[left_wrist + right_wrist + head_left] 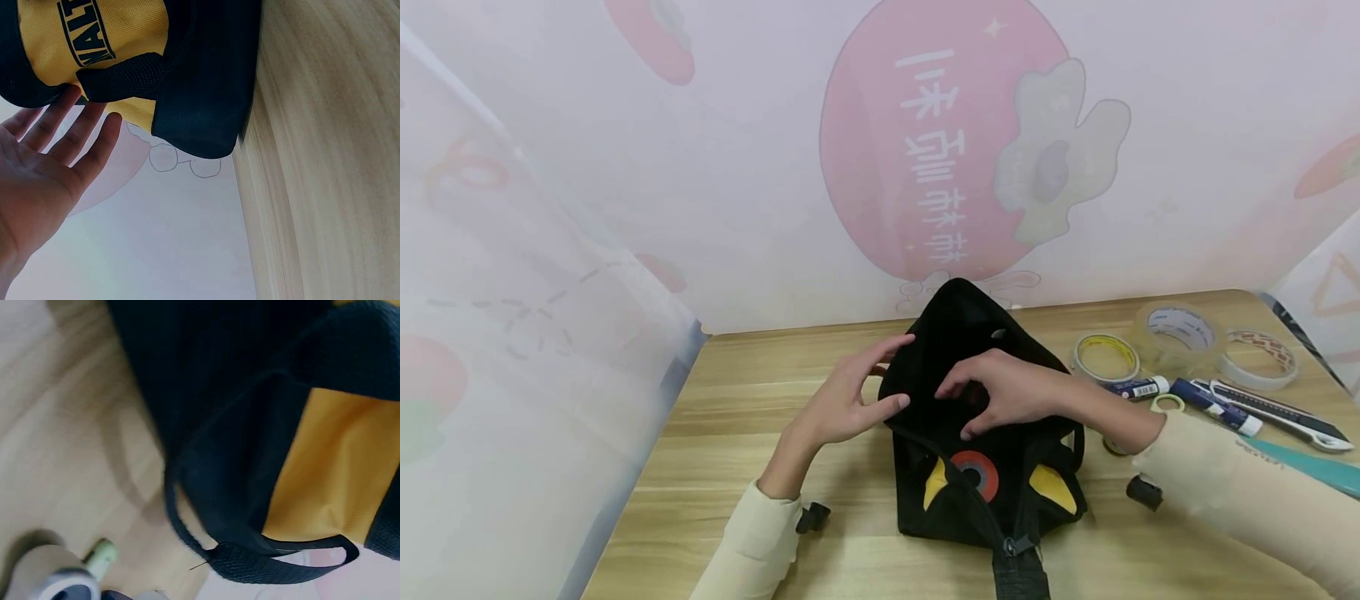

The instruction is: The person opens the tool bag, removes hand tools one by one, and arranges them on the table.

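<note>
A black and yellow tool bag [917, 492] stands with its mouth open in the middle of the table. My left hand [846, 398] is at its left rim, fingers extended and thumb apart. In the left wrist view, the left hand [44, 169] has its fingertips at the bag's yellow side [137, 31], near a black strap. My right hand [1011, 390] reaches into the bag's mouth, fingers bent loosely and apart from the thumb; no held thing shows. A red ring-shaped thing with a grey centre [976, 475] shows at the bag's near side. The right wrist view shows only the bag's side and straps [269, 565].
To the right lie a yellow-lined tape roll [1107, 379], a clear tape roll [1138, 342], a whitish tape roll [1262, 382], two glue sticks [1210, 404], a utility knife [1285, 410] and a teal item [1311, 467]. A printed curtain [760, 208] hangs behind the table.
</note>
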Demonstrator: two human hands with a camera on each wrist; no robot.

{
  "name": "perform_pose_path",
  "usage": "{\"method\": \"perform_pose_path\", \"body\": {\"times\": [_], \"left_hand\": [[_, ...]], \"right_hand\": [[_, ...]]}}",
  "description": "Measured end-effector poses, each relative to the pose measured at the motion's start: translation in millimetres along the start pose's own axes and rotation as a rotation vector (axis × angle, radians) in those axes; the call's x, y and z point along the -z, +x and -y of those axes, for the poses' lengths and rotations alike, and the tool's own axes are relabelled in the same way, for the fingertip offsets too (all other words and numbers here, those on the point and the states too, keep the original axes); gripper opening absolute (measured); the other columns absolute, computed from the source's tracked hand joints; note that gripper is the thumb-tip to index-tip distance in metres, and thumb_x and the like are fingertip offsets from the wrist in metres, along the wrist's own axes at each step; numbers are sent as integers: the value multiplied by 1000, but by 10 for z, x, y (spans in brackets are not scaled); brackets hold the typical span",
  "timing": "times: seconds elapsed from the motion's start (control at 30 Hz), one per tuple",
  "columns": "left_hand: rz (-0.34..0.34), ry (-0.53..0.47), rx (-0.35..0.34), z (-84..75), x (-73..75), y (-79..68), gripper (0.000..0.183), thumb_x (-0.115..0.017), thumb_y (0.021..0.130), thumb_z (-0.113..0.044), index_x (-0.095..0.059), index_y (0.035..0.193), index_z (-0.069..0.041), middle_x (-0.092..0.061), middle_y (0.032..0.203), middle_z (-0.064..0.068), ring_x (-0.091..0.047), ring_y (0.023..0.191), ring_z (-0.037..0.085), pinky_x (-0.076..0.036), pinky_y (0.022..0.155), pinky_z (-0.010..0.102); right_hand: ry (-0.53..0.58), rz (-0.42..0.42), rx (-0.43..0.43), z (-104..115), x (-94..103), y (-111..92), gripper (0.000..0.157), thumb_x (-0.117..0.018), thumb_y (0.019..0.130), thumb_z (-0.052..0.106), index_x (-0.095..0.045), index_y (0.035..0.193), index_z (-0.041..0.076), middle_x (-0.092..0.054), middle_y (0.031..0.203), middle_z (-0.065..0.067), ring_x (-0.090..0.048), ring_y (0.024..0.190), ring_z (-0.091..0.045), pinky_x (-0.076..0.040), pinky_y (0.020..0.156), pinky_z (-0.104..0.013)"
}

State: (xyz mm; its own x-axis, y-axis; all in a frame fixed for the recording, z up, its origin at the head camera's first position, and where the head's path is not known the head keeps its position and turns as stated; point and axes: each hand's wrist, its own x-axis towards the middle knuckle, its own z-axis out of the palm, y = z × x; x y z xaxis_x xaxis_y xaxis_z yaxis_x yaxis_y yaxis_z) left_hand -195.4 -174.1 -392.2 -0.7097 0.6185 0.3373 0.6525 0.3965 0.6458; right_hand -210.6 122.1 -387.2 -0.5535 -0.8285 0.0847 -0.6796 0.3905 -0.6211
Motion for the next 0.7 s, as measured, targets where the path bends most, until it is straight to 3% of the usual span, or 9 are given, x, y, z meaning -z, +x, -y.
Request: {"method": "perform_pose_path", "body": {"times": [0.13,0.7], "left_hand": [[0,4,7,-1,-2,-6,72,-71,98,-24,-44,164,-19,-56,160,3,-62,137,25,-59,106,48],[2,11,6,10,-6,-2,73,-73,97,-22,-44,164,-20,-58,158,2,-61,138,24,-58,107,51]], "right_hand": [[-11,33,-10,-54,-94,-17,48,-93,85,22,-76,129,14,-75,128,0,-70,113,-19,-61,98,-38],[-16,105,-19,-257,-384,38,42,-94,81,13,-79,120,11,-78,120,0,-68,99,-11,-57,83,-22]]}}
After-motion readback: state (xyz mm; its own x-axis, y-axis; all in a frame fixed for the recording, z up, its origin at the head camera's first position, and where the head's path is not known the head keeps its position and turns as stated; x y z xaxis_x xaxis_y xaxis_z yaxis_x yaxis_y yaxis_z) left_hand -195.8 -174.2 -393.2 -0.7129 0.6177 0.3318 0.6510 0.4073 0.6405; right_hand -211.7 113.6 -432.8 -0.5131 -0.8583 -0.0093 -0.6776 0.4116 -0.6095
